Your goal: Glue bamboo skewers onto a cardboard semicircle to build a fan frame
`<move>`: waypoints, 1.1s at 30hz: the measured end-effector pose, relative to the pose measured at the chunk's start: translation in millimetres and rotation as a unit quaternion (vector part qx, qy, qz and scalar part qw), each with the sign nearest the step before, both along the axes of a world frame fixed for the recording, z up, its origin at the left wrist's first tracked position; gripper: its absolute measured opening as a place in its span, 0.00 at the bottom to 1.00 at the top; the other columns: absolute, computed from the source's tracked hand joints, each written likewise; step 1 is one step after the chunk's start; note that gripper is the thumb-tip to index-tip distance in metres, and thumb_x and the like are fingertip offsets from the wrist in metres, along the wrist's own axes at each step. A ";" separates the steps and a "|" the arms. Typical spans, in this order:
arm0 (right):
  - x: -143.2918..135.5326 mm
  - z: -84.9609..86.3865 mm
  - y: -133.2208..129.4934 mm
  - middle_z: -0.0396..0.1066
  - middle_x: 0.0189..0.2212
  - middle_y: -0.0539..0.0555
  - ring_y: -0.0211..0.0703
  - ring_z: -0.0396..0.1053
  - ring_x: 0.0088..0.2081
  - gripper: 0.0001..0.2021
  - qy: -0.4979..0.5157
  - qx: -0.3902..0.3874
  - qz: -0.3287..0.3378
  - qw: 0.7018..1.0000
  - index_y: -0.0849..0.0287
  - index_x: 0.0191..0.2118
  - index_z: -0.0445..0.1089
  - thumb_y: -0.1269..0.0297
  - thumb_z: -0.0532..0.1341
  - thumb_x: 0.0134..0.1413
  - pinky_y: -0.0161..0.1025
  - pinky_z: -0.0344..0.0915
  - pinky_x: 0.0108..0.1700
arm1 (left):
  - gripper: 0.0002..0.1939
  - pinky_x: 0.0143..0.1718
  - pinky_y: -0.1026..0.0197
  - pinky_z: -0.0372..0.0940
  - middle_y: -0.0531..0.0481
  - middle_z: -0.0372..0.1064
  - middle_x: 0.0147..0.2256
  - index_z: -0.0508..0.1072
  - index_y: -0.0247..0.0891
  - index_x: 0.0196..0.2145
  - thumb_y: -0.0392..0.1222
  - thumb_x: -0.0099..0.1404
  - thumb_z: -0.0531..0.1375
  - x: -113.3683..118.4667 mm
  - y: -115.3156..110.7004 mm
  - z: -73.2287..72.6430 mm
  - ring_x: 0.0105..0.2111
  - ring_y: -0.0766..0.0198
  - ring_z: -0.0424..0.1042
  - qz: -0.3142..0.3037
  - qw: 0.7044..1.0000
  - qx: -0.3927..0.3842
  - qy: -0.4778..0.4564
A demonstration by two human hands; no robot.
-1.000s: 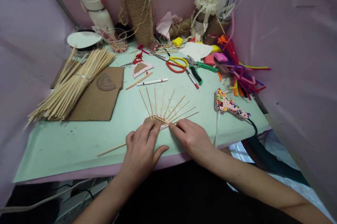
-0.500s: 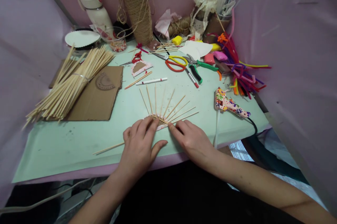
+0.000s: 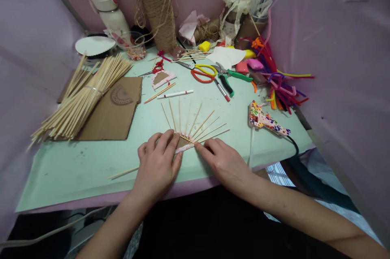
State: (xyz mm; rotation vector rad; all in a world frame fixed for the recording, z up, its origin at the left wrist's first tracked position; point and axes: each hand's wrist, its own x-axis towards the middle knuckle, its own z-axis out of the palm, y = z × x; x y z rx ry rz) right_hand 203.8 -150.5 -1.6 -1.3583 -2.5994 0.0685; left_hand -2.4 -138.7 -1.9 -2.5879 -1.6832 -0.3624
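Observation:
A small half-round cardboard piece (image 3: 183, 143) with a pink-and-white edge lies flat near the table's front. Several thin wooden sticks (image 3: 196, 121) fan outward from its curved side, and a short stick piece lies across their inner ends. My left hand (image 3: 157, 161) holds the cardboard's left end, fingertips on top and thumb at the pink edge. At the right end, my right hand (image 3: 224, 160) is closed, its fingertips pressing the corner where the lowest sticks meet. A loose stick (image 3: 123, 173) lies partly behind my left hand.
Left are a stick bundle (image 3: 82, 100) and a cardboard sheet (image 3: 118, 123). A floral glue gun (image 3: 266, 120) lies right. Beyond are scissors (image 3: 203, 73), green-handled pruners (image 3: 233, 75), a pen (image 3: 175, 93), pipe cleaners (image 3: 282, 84), a twine roll (image 3: 158, 15) and a bottle (image 3: 111, 15).
My left hand has shifted slightly left, and its thumb has drawn in against the cardboard's edge. More of the cardboard shows. My right hand stays at the right corner.

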 end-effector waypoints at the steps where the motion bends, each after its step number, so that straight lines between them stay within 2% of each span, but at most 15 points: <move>1: 1.2 2.7 -0.1 0.69 0.36 0.59 0.46 0.66 0.36 0.17 0.010 -0.012 -0.010 1.000 0.66 0.56 0.66 0.75 0.54 0.61 0.40 0.66 0.35 | 0.21 0.48 0.46 0.54 0.40 0.66 0.57 0.68 0.36 0.56 0.45 0.70 0.52 0.1 -0.2 0.5 0.53 0.47 0.61 0.000 1.000 0.003 -0.001; 4: 11.3 11.0 5.3 0.69 0.42 0.62 0.47 0.67 0.41 0.16 0.074 -0.037 -0.037 0.996 0.62 0.55 0.66 0.70 0.53 0.64 0.42 0.68 0.39 | 0.20 0.48 0.47 0.54 0.39 0.66 0.56 0.68 0.34 0.56 0.44 0.69 0.53 1.3 -1.2 2.4 0.53 0.47 0.61 0.000 1.000 0.023 -0.020; 7: 32.2 15.8 26.9 0.70 0.42 0.62 0.48 0.70 0.42 0.13 0.138 -0.032 -0.086 0.986 0.61 0.51 0.69 0.65 0.54 0.65 0.44 0.68 0.43 | 0.19 0.48 0.48 0.53 0.39 0.69 0.54 0.68 0.34 0.54 0.41 0.68 0.54 4.4 -2.4 3.5 0.52 0.49 0.62 -0.016 0.997 0.048 -0.060; 11: 58.9 18.0 74.8 0.73 0.41 0.59 0.47 0.72 0.41 0.10 0.144 -0.066 -0.183 0.970 0.61 0.44 0.72 0.69 0.56 0.60 0.44 0.66 0.45 | 0.14 0.47 0.49 0.53 0.43 0.72 0.50 0.71 0.37 0.49 0.36 0.67 0.55 10.2 -4.1 2.2 0.49 0.52 0.65 -0.047 0.990 0.060 -0.120; 14: 62.9 19.7 104.9 0.76 0.37 0.56 0.46 0.72 0.40 0.09 0.132 -0.137 -0.219 0.957 0.60 0.40 0.75 0.70 0.57 0.57 0.41 0.64 0.45 | 0.13 0.47 0.49 0.52 0.45 0.74 0.47 0.73 0.39 0.46 0.33 0.65 0.55 13.7 -5.2 -0.7 0.49 0.53 0.67 -0.051 0.984 0.075 -0.151; 16: 58.3 20.0 116.3 0.76 0.36 0.56 0.45 0.72 0.38 0.10 0.112 -0.174 -0.219 0.954 0.60 0.37 0.75 0.69 0.56 0.58 0.39 0.63 0.43 | 0.13 0.48 0.49 0.52 0.46 0.75 0.46 0.74 0.40 0.45 0.32 0.64 0.56 15.1 -6.0 -3.3 0.49 0.53 0.67 -0.051 0.982 0.085 -0.162; 22: 43.5 15.3 123.9 0.77 0.39 0.58 0.44 0.71 0.43 0.14 0.084 -0.210 -0.241 0.944 0.62 0.37 0.76 0.75 0.52 0.55 0.36 0.62 0.46 | 0.15 0.46 0.49 0.52 0.45 0.75 0.47 0.75 0.39 0.47 0.32 0.64 0.56 15.4 -8.0 -11.6 0.49 0.52 0.67 -0.063 0.983 0.092 -0.147; 26: 43.3 16.9 124.2 0.77 0.38 0.57 0.42 0.71 0.39 0.14 0.086 -0.228 -0.250 0.937 0.63 0.37 0.76 0.75 0.52 0.54 0.34 0.63 0.42 | 0.15 0.46 0.49 0.52 0.46 0.75 0.48 0.75 0.39 0.48 0.32 0.64 0.57 14.9 -8.1 -13.9 0.50 0.51 0.66 -0.064 0.985 0.085 -0.137; 30: 44.4 21.7 122.7 0.76 0.33 0.55 0.41 0.69 0.34 0.12 0.130 -0.252 -0.257 0.924 0.63 0.34 0.75 0.70 0.54 0.56 0.34 0.61 0.36 | 0.16 0.46 0.48 0.52 0.46 0.75 0.49 0.75 0.40 0.49 0.33 0.64 0.57 14.7 -8.2 -15.3 0.51 0.51 0.67 -0.062 0.986 0.080 -0.133; 33: 44.3 22.9 119.5 0.71 0.26 0.52 0.38 0.64 0.27 0.11 0.169 -0.270 -0.276 0.907 0.62 0.30 0.73 0.62 0.57 0.55 0.34 0.58 0.31 | 0.16 0.47 0.48 0.52 0.45 0.74 0.50 0.74 0.40 0.49 0.34 0.64 0.57 15.2 -8.8 -16.2 0.51 0.51 0.67 -0.060 0.987 0.075 -0.132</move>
